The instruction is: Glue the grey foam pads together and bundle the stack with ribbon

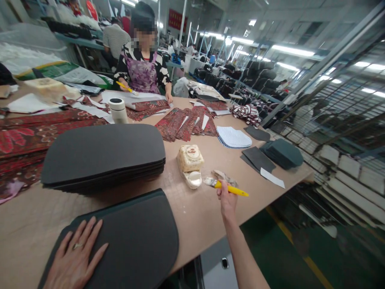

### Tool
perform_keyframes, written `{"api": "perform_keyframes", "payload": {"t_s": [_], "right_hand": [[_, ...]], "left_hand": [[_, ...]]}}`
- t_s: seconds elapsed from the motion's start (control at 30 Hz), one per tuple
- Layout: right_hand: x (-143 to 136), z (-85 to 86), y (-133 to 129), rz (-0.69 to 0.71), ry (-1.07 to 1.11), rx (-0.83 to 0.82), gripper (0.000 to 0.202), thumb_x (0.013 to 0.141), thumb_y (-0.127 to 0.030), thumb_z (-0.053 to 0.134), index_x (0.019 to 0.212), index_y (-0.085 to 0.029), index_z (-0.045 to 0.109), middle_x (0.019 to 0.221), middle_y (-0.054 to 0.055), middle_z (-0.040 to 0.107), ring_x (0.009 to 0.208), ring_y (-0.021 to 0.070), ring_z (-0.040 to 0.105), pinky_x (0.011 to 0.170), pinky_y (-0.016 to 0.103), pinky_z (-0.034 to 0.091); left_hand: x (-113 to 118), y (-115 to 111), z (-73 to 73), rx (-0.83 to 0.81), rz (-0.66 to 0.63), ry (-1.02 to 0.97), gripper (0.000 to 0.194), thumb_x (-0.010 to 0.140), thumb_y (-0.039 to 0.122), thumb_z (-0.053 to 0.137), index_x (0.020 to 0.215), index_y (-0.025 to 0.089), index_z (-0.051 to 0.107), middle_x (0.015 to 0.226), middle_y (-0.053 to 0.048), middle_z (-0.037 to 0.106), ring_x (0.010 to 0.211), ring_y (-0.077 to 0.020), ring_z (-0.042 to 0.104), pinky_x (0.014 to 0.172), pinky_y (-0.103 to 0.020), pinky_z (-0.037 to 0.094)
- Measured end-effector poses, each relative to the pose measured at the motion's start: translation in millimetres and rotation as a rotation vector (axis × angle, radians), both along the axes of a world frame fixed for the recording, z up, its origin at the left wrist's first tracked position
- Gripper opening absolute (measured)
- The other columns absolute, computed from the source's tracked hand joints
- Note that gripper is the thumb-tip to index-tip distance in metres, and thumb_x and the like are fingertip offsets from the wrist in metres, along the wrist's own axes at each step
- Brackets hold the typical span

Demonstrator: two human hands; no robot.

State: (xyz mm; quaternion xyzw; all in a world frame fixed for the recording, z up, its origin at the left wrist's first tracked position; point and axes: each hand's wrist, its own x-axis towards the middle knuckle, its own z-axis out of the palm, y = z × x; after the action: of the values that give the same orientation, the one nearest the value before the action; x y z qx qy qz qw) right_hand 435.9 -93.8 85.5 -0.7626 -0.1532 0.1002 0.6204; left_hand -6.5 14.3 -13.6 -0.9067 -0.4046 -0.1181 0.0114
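Dark grey panels (135,241) lie at the lower left of the frame, the left hand (73,255) flat on them with fingers spread, while the right hand (227,197), lower right of centre, grips a yellow-handled brush (233,190), bristles beside a glue-crusted container (191,164). Beyond, left of centre, stands a thick stack of dark panels (104,150); at upper centre-left, a person in a purple apron (142,72) holds another yellow brush (126,88) over patterned red fabric (150,105).

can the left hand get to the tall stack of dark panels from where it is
Probably yes: the left hand lies flat on the nearer dark panel, its fingers pointing towards the tall stack, and nothing seems to stand between them.
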Motion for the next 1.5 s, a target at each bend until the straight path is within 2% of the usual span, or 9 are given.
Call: {"api": "perform_keyframes", "payload": {"t_s": [0.33,0.57,0.7,1.0,1.17,1.27,1.3,1.4,1.5], "right_hand": [[-46,-43.1,32,-0.075,0.372,0.384,0.031,0.076,-0.044,0.05,0.09,-0.017,0.053,0.057,-0.007,0.05,0.051,0.0066,0.047,0.049,0.018,0.036],[-59,-61.1,24,-0.004,0.596,0.533,0.027,0.077,-0.044,0.047,0.089,-0.021,0.053,0.073,-0.001,0.058,0.071,0.0117,0.059,0.079,0.033,0.051],[-61,-66.9,19,0.06,0.673,0.551,0.032,0.078,-0.05,0.045,0.078,-0.02,0.055,0.074,0.002,0.057,0.075,0.0148,0.059,0.087,0.041,0.05],[-59,-64.2,-3,0.132,0.788,0.483,0.042,0.078,-0.061,0.048,0.076,-0.02,0.056,0.068,-0.002,0.05,0.064,0.0105,0.051,0.079,0.033,0.051],[-103,-55.0,-16,0.258,0.831,0.342,0.028,0.074,-0.045,0.063,0.072,-0.018,0.058,0.059,-0.005,0.049,0.051,0.0068,0.046,0.067,0.028,0.051],[-162,-43.1,2,0.419,0.683,0.216,0.025,0.08,-0.04,0.06,0.09,-0.017,0.064,0.08,0.003,0.065,0.068,0.0119,0.059,0.077,0.033,0.05],[-184,-39.5,12,0.584,0.462,0.099,0.029,0.086,-0.039,0.052,0.104,-0.019,0.062,0.097,0.006,0.066,0.084,0.0149,0.062,0.086,0.036,0.048],[-236,-36.7,42,1.051,-0.288,-0.143,0.04,0.092,-0.036,0.038,0.128,-0.021,0.05,0.136,0.008,0.048,0.128,0.0207,0.041,0.108,0.043,0.031],[-247,-49.2,56,1.194,-0.731,-0.363,0.054,0.092,-0.043,0.039,0.137,-0.016,0.038,0.145,0.009,0.036,0.138,0.0238,0.024,0.113,0.047,0.02]], "left_hand": [[7,0,8.8,0.022,-0.016,-0.012,0.071,0.084,0.052,0.021,0.126,0.003,0.051,0.139,-0.021,0.041,0.134,-0.0348,0.028,0.108,-0.054,0.021],[10,0,14.2,0.017,-0.019,-0.011,0.073,0.085,0.055,0.02,0.126,0.003,0.05,0.137,-0.022,0.043,0.132,-0.0359,0.03,0.106,-0.054,0.023],[10,0,12.5,-0.01,-0.012,-0.008,0.072,0.085,0.055,0.02,0.129,0.004,0.047,0.139,-0.021,0.042,0.133,-0.0349,0.03,0.107,-0.054,0.022],[13,-7,18.7,-0.09,0.069,0.077,0.067,0.087,0.053,0.027,0.134,0.008,0.044,0.144,-0.017,0.037,0.135,-0.0313,0.027,0.11,-0.049,0.018],[10,-10,24.2,-0.102,0.08,0.106,0.063,0.087,0.049,0.035,0.136,0.01,0.041,0.146,-0.014,0.034,0.136,-0.0309,0.027,0.11,-0.049,0.017],[9,-12,24.9,-0.101,0.079,0.093,0.061,0.087,0.048,0.037,0.136,0.011,0.04,0.146,-0.014,0.033,0.136,-0.0312,0.026,0.111,-0.051,0.015],[8,-12,24.3,-0.101,0.075,0.086,0.062,0.088,0.048,0.037,0.137,0.011,0.04,0.146,-0.014,0.033,0.136,-0.0315,0.026,0.111,-0.051,0.015],[7,-12,20.5,-0.097,0.067,0.049,0.062,0.088,0.048,0.035,0.136,0.01,0.041,0.146,-0.015,0.033,0.136,-0.0325,0.025,0.11,-0.052,0.016],[7,-11,16.8,-0.095,0.076,0.023,0.063,0.088,0.049,0.033,0.136,0.01,0.041,0.145,-0.016,0.033,0.136,-0.0329,0.025,0.109,-0.054,0.017]]}}
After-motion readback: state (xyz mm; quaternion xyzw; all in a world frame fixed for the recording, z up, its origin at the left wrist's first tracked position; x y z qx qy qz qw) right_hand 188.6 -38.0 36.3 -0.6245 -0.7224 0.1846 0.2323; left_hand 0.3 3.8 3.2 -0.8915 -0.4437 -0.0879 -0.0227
